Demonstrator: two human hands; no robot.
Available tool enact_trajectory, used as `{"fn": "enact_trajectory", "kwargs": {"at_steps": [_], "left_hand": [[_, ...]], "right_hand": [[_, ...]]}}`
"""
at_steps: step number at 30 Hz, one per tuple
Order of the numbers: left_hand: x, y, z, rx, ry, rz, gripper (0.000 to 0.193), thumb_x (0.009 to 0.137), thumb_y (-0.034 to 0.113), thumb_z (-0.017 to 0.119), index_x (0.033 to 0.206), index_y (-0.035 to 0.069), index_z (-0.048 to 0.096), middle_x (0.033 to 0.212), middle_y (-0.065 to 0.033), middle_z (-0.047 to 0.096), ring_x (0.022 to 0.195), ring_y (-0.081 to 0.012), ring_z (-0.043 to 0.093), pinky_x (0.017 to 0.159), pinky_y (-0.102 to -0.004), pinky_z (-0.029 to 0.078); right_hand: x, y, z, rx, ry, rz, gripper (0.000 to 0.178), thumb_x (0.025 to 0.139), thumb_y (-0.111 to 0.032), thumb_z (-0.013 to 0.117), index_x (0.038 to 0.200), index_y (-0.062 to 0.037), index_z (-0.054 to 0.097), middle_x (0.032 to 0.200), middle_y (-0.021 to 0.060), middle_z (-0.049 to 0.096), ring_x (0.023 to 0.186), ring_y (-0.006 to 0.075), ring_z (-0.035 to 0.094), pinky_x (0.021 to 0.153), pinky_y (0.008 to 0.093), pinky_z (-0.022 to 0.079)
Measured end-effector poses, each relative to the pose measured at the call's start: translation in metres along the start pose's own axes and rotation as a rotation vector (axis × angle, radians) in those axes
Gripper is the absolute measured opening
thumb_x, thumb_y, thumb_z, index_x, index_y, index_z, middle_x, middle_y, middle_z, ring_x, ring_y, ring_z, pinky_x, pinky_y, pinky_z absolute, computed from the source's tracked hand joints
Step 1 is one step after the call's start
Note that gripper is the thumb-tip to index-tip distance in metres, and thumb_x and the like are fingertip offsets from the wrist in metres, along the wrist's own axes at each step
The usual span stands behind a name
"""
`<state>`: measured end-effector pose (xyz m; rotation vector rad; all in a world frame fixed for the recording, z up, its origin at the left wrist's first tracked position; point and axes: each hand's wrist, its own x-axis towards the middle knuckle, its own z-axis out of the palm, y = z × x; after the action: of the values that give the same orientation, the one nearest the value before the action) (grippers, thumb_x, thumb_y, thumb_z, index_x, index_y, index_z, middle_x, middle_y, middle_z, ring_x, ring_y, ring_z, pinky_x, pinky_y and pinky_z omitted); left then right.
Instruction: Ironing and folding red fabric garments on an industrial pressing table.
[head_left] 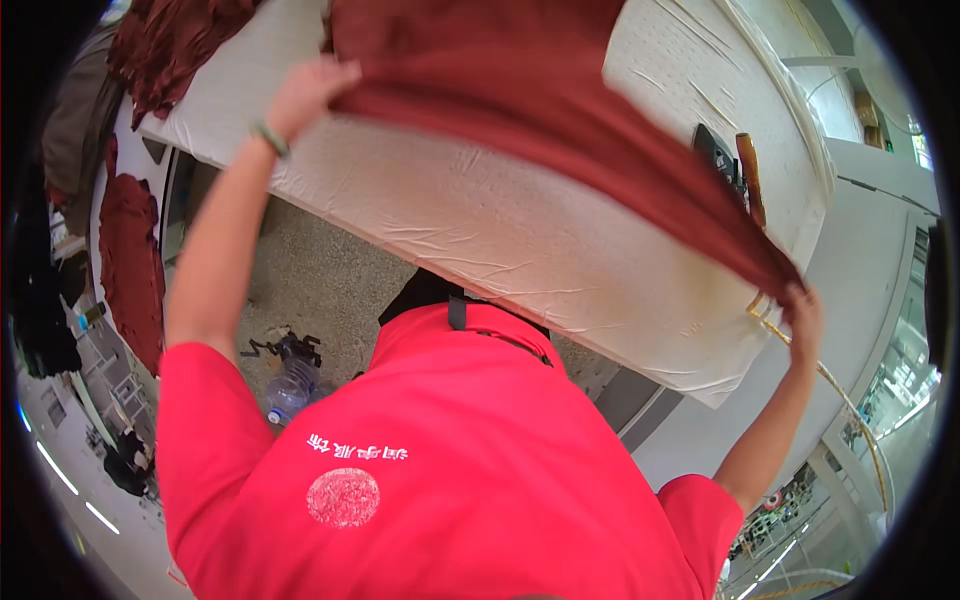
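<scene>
A dark red knit garment (520,110) is stretched between my two hands above a white-covered table. My left hand (312,92), with a band on its wrist, grips one edge of the cloth at the upper left. Out to the right, my right hand (801,318) closes on a bunched corner of it. The cloth's near edge runs in a taut slant from hand to hand, slightly blurred. Its far part reaches past the top of the view. An iron (720,155) with a brown handle stands on the table just behind the garment, partly hidden by it.
The table's white cover (480,215) is wrinkled. More dark red fabric (175,50) lies at the far left, and another red piece (130,260) hangs beside the table. A yellowish hose (845,395) hangs off the right side. A clear plastic bottle (288,392) is on the floor.
</scene>
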<state>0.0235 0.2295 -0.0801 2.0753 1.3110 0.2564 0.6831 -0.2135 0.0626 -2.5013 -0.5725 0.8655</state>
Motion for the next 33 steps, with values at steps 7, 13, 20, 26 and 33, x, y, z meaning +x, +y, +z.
{"fn": "enact_trajectory", "kwargs": {"at_steps": [7, 13, 20, 26, 33], "left_hand": [[-0.14, 0.038, 0.112, -0.359, 0.162, -0.202, 0.04, 0.094, 0.04, 0.07, 0.091, 0.0, 0.067, 0.08, -0.011, 0.065, 0.074, -0.0152, 0.056, 0.068, -0.0353, 0.048], [-0.14, 0.069, 0.103, -0.011, 0.044, -0.305, 0.044, 0.095, 0.04, 0.068, 0.081, -0.001, 0.059, 0.068, -0.0137, 0.056, 0.065, -0.0206, 0.054, 0.062, -0.0395, 0.044], [-0.172, 0.073, 0.132, 0.118, 0.046, -0.336, 0.05, 0.094, 0.047, 0.066, 0.084, -0.002, 0.063, 0.078, -0.0226, 0.064, 0.077, -0.0374, 0.066, 0.067, -0.0485, 0.047], [-0.184, 0.072, 0.146, 0.001, 0.293, -0.267, 0.049, 0.095, 0.046, 0.066, 0.084, -0.001, 0.061, 0.074, -0.0203, 0.06, 0.067, -0.0321, 0.06, 0.064, -0.0447, 0.045], [-0.185, 0.072, 0.14, -0.183, 0.242, -0.295, 0.044, 0.097, 0.04, 0.066, 0.085, -0.001, 0.059, 0.069, -0.0163, 0.054, 0.061, -0.0239, 0.05, 0.061, -0.0387, 0.042]], "right_hand": [[-0.015, 0.152, 0.106, 0.408, 0.06, 0.145, 0.033, 0.097, -0.024, 0.066, 0.123, -0.0037, 0.064, 0.108, 0.0082, 0.071, 0.096, 0.0174, 0.068, 0.084, 0.0306, 0.055], [0.006, 0.158, 0.142, 0.283, 0.432, -0.009, 0.038, 0.1, -0.031, 0.062, 0.117, 0.0024, 0.063, 0.111, 0.0164, 0.071, 0.102, 0.0319, 0.069, 0.087, 0.0406, 0.055], [-0.019, 0.186, 0.152, -0.495, 0.484, -0.047, 0.043, 0.103, -0.038, 0.055, 0.113, 0.0031, 0.064, 0.106, 0.0274, 0.069, 0.1, 0.0402, 0.068, 0.086, 0.0478, 0.053], [-0.045, 0.065, 0.124, -0.838, 0.26, -0.342, 0.04, 0.101, -0.037, 0.058, 0.117, -0.0008, 0.064, 0.111, 0.021, 0.07, 0.106, 0.0372, 0.067, 0.09, 0.0475, 0.052], [0.057, -0.048, 0.164, -0.785, 0.694, -0.845, 0.051, 0.097, -0.038, 0.065, 0.131, -0.0009, 0.059, 0.124, 0.0184, 0.066, 0.116, 0.0368, 0.062, 0.097, 0.0475, 0.048]]}}
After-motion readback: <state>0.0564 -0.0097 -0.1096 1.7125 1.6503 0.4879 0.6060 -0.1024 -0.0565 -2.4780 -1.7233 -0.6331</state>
